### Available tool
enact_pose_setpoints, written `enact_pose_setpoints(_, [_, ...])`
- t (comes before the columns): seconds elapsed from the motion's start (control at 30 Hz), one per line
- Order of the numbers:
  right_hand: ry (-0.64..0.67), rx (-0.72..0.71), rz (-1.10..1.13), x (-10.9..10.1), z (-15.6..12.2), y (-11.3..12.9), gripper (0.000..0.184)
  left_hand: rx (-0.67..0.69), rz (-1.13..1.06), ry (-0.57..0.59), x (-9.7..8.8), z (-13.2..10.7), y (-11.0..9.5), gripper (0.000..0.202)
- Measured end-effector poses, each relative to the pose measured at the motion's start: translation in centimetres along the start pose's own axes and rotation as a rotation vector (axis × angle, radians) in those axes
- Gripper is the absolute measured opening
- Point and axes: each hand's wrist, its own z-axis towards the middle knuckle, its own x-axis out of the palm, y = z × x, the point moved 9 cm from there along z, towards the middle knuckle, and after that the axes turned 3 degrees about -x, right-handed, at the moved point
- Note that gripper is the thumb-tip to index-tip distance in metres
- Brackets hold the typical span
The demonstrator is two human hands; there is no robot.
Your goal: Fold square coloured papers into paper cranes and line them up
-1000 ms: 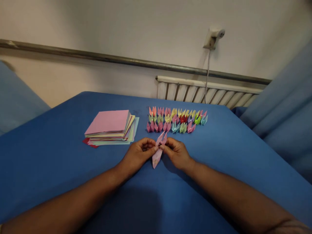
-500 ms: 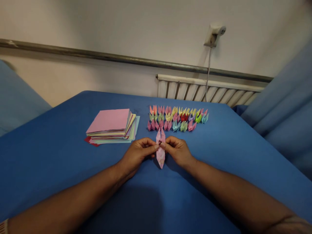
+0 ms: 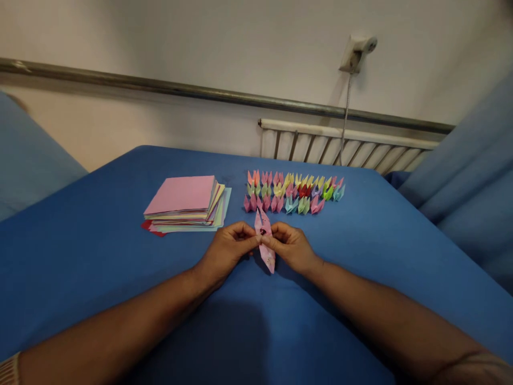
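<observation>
From where I stand, a striped cuff (image 3: 8, 370) shows nearest, at the left arm. Both forearms reach in from the near side over the blue table (image 3: 120, 278), whose covering looks smooth and matt. Around its middle, the left hand (image 3: 228, 247) and right hand (image 3: 295, 248) share a pink folded paper (image 3: 267, 258): each grip pinches it between thumb and fingers, thumbs almost meeting. The piece is long and narrow, pointed at the near end, split into two tips at the far end, with dark specks and a dark red patch.

Beyond the left hand, towards the far left corner, sits a stack of paper (image 3: 180, 193), flat and slightly fanned, pink on top, a red corner jutting out. Straight ahead, three rows of folded figures (image 3: 303, 205), crisp and two-pointed, stand between the hands and the far edge. Past that edge are a ribbed radiator (image 3: 312, 129), a round metal rail (image 3: 192, 91) and a wall socket (image 3: 352, 56) with a hanging cord (image 3: 346, 107). Soft blue curtain (image 3: 473, 182) folds flank the right edge.
</observation>
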Motion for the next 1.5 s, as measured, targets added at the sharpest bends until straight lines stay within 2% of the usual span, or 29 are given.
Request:
enact_pose_setpoints(0.17, [-0.022, 0.056, 0.009, -0.3, 0.1, -0.5, 0.039, 0.001, -0.005, 0.057, 0.1, 0.4, 0.1, 0.023])
enact_pose_setpoints(0.43, [0.051, 0.087, 0.002, 0.4, 0.0, -0.7, 0.040, 0.061, -0.071, 0.034, -0.4, 0.6, -0.7, 0.023])
enact_pose_setpoints(0.73, [0.137, 0.133, 0.024, 0.9, -0.3, -0.8, 0.038, 0.114, -0.023, -0.111, -1.4, 0.1, -1.5, 0.025])
enact_pose_setpoints(0.9, [0.184, 0.141, 0.033, 1.0, -0.4, -1.0, 0.038, 0.108, -0.071, -0.073, -1.1, 0.2, -1.6, 0.023])
enact_pose_setpoints(1.03, [0.186, 0.148, 0.041, 0.8, -0.4, -1.1, 0.038, 0.131, -0.008, -0.090, -1.5, 0.2, -1.9, 0.025])
enact_pose_setpoints(1.23, [0.215, 0.181, 0.023, 1.0, -0.6, -1.1, 0.038, 0.170, -0.014, -0.039, -1.3, 0.3, -2.2, 0.022])
enact_pose_setpoints(1.3, [0.216, 0.187, 0.035, 1.0, -0.6, -1.1, 0.039, 0.173, -0.021, -0.023, -1.1, 0.3, -2.1, 0.027])
enact_pose_setpoints(1.5, [0.213, 0.133, -0.029, 0.9, -0.7, -1.0, 0.038, 0.183, 0.024, -0.007, -1.1, 0.2, -2.4, 0.020])
